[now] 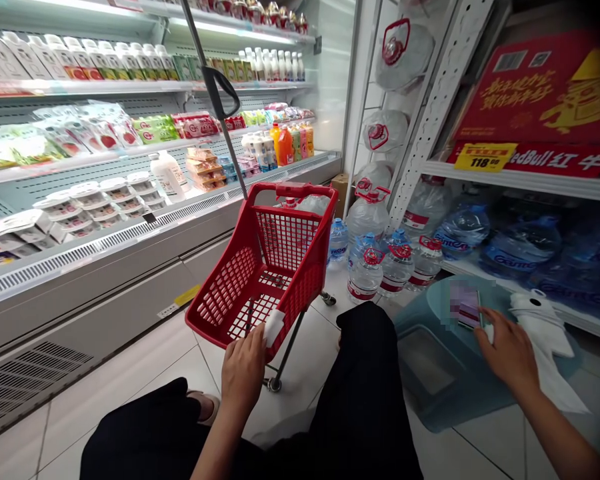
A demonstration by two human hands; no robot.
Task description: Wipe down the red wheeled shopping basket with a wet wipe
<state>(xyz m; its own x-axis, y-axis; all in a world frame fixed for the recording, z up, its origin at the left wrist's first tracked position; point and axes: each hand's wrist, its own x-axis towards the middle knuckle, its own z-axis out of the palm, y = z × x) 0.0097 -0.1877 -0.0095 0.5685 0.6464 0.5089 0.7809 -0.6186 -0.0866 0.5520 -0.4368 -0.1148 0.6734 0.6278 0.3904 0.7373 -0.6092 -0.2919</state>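
My left hand (pixel 243 367) is closed on a white folded piece (pixel 274 327), perhaps tissue, at the near right rim of a red plastic shopping cart basket (pixel 305 280). The basket has nothing in it and stands tilted towards me. On a blue-grey plastic stool (pixel 430 373) to my right lies a phone (pixel 467 310), its screen partly blurred out. My right hand (pixel 510 353) has its fingers bent at the phone's right edge. Something small and white shows by its thumb. A white cloth-like item with a black dot (pixel 543 323) lies on the stool beside this hand.
An open refrigerated case (pixel 180 207) with bottles, cartons and cups fills the left. Large water bottles (pixel 365 273) stand on the floor beyond the cart. Right, a metal shelf (pixel 530 183) holds red boxes (pixel 540 100) above water packs. A thin pole (pixel 233 147) rises behind the cart.
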